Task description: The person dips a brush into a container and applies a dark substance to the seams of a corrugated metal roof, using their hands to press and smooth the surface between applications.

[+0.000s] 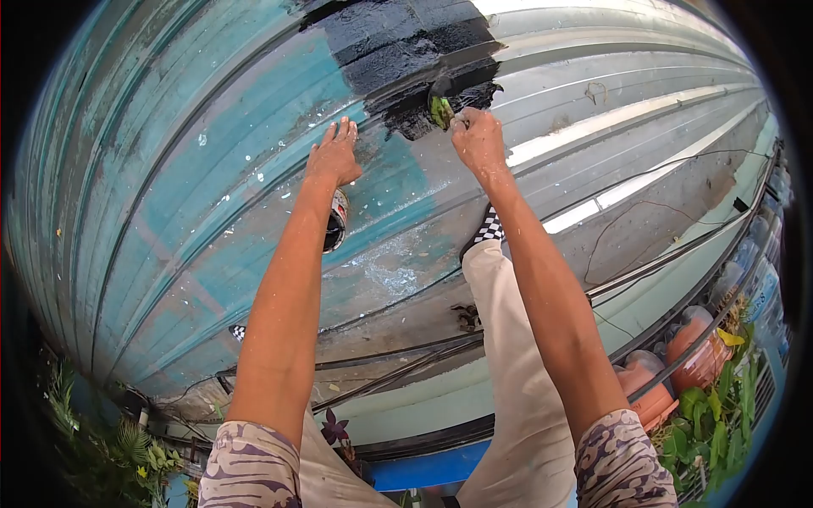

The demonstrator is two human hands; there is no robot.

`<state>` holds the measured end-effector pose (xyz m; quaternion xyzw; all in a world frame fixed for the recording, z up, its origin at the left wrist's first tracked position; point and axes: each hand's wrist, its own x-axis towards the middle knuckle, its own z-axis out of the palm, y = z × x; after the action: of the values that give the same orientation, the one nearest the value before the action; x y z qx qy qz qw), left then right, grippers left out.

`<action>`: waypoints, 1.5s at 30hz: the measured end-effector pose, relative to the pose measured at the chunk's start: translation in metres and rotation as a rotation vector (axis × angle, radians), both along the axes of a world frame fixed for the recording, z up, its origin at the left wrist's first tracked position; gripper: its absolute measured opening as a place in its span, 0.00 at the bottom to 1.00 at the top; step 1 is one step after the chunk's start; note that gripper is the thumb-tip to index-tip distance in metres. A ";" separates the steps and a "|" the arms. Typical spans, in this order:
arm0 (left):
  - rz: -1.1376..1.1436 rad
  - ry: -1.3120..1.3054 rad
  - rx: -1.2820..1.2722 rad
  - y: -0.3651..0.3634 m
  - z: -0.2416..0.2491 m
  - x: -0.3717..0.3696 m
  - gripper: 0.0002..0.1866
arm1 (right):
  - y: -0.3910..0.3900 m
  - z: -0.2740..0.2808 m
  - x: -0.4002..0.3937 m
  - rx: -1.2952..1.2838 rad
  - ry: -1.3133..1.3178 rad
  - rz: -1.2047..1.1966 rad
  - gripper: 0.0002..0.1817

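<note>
My right hand [480, 146] is closed with its fingertips at a small green brush [441, 112], whose dark end points into the wet black coating [412, 51]. The coating is a thick, glossy patch on the ribbed metal roof [254, 169], with ragged lower edges near the brush. To the left, my left hand [335, 157] is open, its fingers stretched out over the faded teal part of the roof. An open can [337, 223] with dark contents stands just below that hand, partly covered by my left forearm.
My checkered shoe [489, 225] is planted between my arms, and part of another [238, 332] shows at left. Black cables [406, 356] run along the roof's lower edge. Beyond it are orange pots [699, 343], plants [707, 427] and clear plastic bottles [766, 288].
</note>
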<state>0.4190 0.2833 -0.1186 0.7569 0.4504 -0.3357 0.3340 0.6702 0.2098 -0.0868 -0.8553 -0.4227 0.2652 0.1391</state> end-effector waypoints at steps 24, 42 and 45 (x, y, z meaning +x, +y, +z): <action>-0.003 -0.006 -0.027 0.003 -0.002 -0.004 0.47 | 0.007 0.010 0.054 0.064 0.163 -0.189 0.13; -0.008 -0.022 -0.037 0.003 -0.008 -0.011 0.48 | 0.012 -0.011 0.017 0.248 -0.209 -0.475 0.09; -0.024 -0.062 0.013 -0.001 -0.016 -0.012 0.55 | 0.021 -0.001 -0.058 0.138 -0.135 -0.164 0.09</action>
<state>0.4074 0.2820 -0.1341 0.7746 0.4327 -0.3130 0.3388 0.6123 0.2312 -0.0880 -0.8913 -0.3771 0.1653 0.1900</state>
